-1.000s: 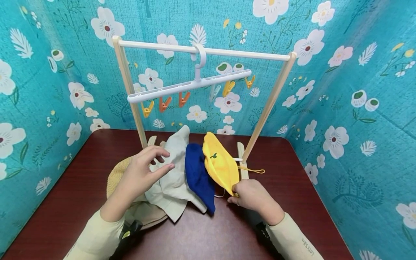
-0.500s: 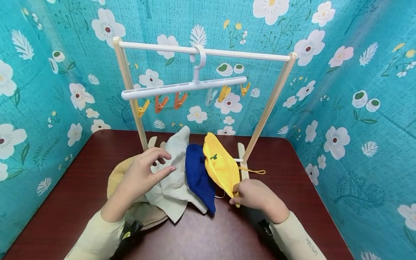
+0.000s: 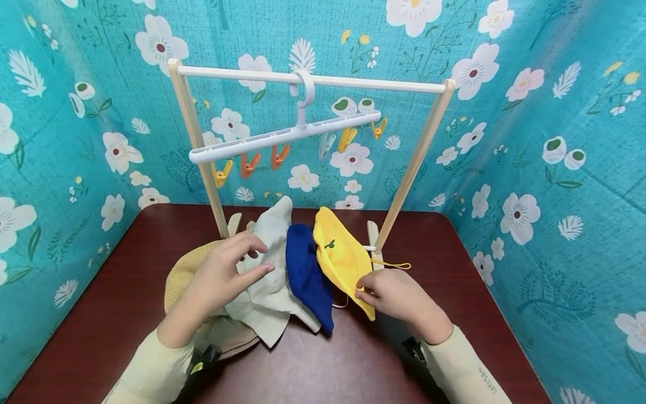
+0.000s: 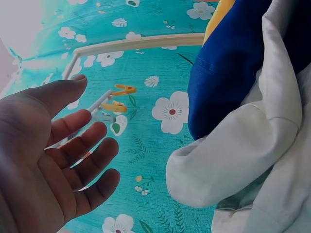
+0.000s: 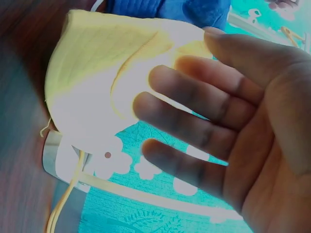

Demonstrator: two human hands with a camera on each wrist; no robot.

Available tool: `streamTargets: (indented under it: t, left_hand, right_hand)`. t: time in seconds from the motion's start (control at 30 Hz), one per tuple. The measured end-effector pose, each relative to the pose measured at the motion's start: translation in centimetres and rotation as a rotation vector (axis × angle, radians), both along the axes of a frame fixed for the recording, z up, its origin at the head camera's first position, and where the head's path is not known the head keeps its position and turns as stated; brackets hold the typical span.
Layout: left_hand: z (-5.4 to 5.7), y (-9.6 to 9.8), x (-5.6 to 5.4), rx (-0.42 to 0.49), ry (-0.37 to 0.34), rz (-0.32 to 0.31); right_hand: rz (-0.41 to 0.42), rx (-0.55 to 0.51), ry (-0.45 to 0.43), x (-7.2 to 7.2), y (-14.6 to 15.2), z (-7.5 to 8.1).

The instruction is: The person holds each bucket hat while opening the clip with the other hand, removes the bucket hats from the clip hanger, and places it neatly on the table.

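Observation:
In the head view my left hand (image 3: 217, 275) hovers above a pale grey hat (image 3: 275, 275), thumb and fingers apart and nothing between them. My right hand (image 3: 398, 294) is at the lower right edge of a yellow bucket hat (image 3: 340, 249) with a small green sprout on it. The right wrist view shows the fingers (image 5: 182, 116) loosely spread over the yellow fabric, not closed around it. Between the yellow and grey hats lies a navy blue hat (image 3: 305, 269). A yellowish knitted hat (image 3: 184, 272) and a tan hat (image 3: 232, 331) are partly covered on the left.
Behind the hats stands a wooden rack (image 3: 416, 160) with a white crossbar (image 3: 373, 83). From the bar hangs a light grey hanger (image 3: 282, 134) bearing several coloured clips, including an orange clip (image 3: 279, 157). A floral cloth (image 3: 504, 168) surrounds the dark red table (image 3: 126, 280).
My right hand has loosened from the yellow hat's lower edge, and the brim's tip now shows below the fingers. The hanger has swung and turned slightly. My left hand stays nearly still.

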State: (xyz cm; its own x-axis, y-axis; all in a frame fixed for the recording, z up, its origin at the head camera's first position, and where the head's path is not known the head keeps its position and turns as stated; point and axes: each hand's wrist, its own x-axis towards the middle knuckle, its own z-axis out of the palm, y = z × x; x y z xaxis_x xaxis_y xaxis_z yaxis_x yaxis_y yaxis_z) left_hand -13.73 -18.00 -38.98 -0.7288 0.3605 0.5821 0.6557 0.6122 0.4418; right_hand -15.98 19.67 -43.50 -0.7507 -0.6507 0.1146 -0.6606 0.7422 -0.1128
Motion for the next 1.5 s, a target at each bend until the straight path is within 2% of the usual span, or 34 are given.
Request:
streamTargets:
  t: [0.17,0.73,1.03,1.23,1.5]
  left_hand:
    - [-0.1,-0.1,-0.2,-0.027,0.022,-0.009]
    - [-0.7,-1.4,-1.7,-0.113,0.088,-0.052]
    - [-0.8,-2.6,-2.7,-0.118,0.135,-0.029]
    - [-1.0,-3.4,-2.8,-0.149,0.102,0.001]
    - [-1.8,-4.7,-2.7,-0.187,0.060,0.051]
  right_hand:
    - [0.013,-0.040,0.079,-0.1,0.2,0.6]
    - [0.038,-0.143,0.303,-1.3,2.2,0.8]
    - [-0.011,-0.188,0.281,-2.0,3.8,1.0]
    - [-0.033,-0.191,0.298,-2.3,4.6,1.0]
    - [-0.066,-0.216,0.341,-2.7,6.3,1.1]
